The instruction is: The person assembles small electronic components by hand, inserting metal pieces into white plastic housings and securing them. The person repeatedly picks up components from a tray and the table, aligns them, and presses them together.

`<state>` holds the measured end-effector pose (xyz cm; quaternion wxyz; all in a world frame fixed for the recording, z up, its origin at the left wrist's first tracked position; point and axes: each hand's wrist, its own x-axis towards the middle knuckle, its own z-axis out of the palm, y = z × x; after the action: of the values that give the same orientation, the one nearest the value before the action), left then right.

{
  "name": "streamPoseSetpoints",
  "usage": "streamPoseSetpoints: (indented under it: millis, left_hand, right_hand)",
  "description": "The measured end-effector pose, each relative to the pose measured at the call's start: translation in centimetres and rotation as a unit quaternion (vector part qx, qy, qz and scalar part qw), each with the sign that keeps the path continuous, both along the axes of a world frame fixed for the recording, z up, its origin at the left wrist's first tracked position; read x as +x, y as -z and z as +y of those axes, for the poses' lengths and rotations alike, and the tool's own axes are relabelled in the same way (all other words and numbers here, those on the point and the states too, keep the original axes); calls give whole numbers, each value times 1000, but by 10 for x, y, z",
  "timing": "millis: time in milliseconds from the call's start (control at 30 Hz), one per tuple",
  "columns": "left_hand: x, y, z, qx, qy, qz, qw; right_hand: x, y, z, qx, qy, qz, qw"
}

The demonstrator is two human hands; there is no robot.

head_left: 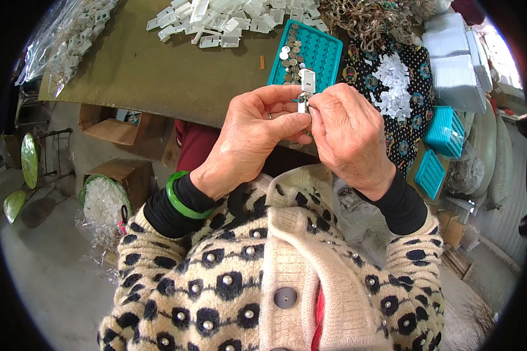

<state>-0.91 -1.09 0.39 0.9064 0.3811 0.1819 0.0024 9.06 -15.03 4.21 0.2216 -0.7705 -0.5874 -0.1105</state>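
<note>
Between the thumb and fingers of my left hand is a small white plastic case, its lid raised upright. My right hand is closed in a pinch at the right side of this case; what its fingertips grip is too small and covered to make out. Just beyond my hands lies a teal dimpled tray, partly hidden by them. Round silvery discs sit along its left side. At the far side of the table a heap of similar white plastic cases is spread out.
A tangle of brownish wires lies at the far right. Small white slips rest on a patterned cloth. White trays and teal trays are stacked right. A clear bag of parts stands left; cardboard boxes are below the table.
</note>
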Motion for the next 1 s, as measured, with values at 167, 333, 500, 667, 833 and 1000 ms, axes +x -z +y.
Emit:
streamPoseSetpoints:
  millis: [167,333,500,667,833,1000]
  left_hand:
    - [1,3,3,-15,-5,11,1000]
    - [-1,2,10,-29,-6,-3,1000]
    - [0,2,10,-21,-2,-7,1000]
    - [0,3,12,-18,-2,-3,1000]
    - [0,3,11,-18,-3,-2,1000]
    - [0,2,10,9,-3,12,1000]
  right_hand:
    - [3,-1,3,-14,-20,29,999]
    - [11,-6,4,34,-13,148,988]
    - [19,-5,7,6,-29,98,995]
    - [21,-5,10,-7,-77,116,990]
    - [20,-5,10,-34,-73,65,995]
    - [18,-3,9,-46,-91,59,993]
